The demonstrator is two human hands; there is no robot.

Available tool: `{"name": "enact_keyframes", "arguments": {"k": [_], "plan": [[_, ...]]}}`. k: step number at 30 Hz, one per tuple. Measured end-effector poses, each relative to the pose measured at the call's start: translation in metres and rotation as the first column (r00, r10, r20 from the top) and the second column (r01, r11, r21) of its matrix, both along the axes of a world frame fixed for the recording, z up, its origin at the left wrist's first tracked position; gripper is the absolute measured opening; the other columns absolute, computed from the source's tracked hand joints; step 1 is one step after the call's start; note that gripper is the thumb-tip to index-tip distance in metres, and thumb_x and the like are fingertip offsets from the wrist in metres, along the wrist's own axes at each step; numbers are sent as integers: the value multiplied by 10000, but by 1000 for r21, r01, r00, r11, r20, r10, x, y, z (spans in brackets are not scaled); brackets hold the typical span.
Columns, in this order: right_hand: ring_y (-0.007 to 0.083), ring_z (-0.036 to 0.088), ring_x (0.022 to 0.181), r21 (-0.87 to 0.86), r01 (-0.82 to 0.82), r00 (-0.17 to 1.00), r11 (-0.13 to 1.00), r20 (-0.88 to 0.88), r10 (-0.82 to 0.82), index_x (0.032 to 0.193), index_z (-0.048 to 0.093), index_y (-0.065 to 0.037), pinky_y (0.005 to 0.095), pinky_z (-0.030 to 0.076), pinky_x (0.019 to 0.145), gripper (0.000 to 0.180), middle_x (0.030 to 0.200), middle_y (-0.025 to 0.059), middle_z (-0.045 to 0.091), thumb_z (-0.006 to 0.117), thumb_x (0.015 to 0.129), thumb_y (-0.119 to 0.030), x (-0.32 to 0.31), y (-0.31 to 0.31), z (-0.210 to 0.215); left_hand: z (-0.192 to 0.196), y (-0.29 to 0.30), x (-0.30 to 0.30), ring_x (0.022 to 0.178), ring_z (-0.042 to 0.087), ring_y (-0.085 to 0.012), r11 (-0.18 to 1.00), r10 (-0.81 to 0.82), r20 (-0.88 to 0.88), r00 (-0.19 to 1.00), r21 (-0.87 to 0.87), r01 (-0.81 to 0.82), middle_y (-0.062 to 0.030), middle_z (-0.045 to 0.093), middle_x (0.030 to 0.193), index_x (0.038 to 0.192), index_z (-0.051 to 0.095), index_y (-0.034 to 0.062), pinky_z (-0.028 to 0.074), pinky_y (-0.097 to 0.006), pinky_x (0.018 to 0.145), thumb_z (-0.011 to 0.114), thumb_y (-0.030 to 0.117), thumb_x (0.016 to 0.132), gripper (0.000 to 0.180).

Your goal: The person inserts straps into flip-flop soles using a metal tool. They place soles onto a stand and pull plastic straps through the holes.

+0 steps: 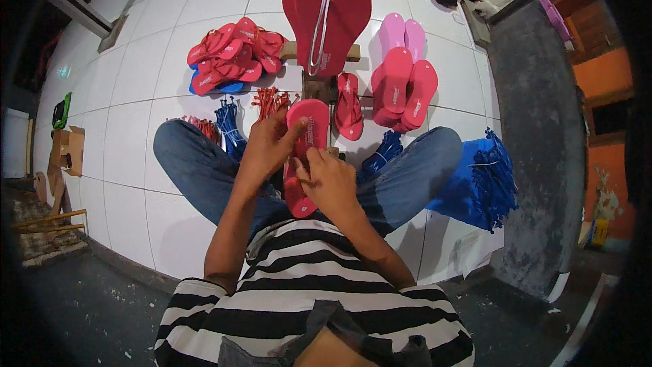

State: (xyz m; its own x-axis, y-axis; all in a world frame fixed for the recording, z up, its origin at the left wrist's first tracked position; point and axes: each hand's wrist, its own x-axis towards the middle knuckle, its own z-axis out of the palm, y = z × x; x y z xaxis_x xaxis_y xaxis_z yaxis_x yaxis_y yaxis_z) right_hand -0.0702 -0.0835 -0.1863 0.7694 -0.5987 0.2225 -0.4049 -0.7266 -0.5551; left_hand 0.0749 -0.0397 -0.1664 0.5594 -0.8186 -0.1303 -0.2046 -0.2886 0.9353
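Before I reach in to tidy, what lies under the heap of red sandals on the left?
Under the heap of red sandals a blue sandal sole pokes out at the lower edge, lying on the white tiled floor. Anything else beneath is covered by the heap.

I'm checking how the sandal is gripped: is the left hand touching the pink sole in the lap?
Touching. The head view shows the left hand with its fingers laid on the upper part of the pink sole, while the right hand grips its lower half.

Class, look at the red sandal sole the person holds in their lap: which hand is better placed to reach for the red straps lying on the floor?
Probably the left hand. It grips the sole near its far end, close to the red straps. The right hand sits lower, nearer the body.
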Motion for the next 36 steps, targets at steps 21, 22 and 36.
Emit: {"name": "enact_keyframes", "arguments": {"k": [21, 22, 36], "plan": [[272, 580, 966, -121, -141, 848, 983, 498, 182, 1184, 597, -45, 362, 493, 809, 508, 1076, 134, 572, 710, 690, -6, 3, -58, 70, 61, 2, 19, 966, 571, -321, 586, -255, 275, 927, -719, 374, -152, 583, 1033, 922, 477, 74, 432, -438, 881, 770, 104, 697, 371], [271, 589, 962, -120, -117, 845, 986, 510, 163, 1160, 603, -38, 357, 498, 806, 483, 1071, 132, 581, 713, 692, 6, 5, -58, 74, 58, -2, 22, 957, 577, -315, 548, -237, 291, 927, -748, 375, -150, 583, 1023, 902, 465, 77, 439, -433, 869, 775, 106, 693, 374], [265, 662, 878, -2, -43, 689, 999, 724, 31, 988, 637, -15, 344, 535, 766, 320, 985, 131, 673, 773, 702, 30, 28, -67, 89, 70, -37, 34, 800, 601, -309, 385, -154, 167, 974, -898, 215, -184, 603, 871, 782, 445, 62, 503, -417, 723, 739, 137, 732, 307]]}}
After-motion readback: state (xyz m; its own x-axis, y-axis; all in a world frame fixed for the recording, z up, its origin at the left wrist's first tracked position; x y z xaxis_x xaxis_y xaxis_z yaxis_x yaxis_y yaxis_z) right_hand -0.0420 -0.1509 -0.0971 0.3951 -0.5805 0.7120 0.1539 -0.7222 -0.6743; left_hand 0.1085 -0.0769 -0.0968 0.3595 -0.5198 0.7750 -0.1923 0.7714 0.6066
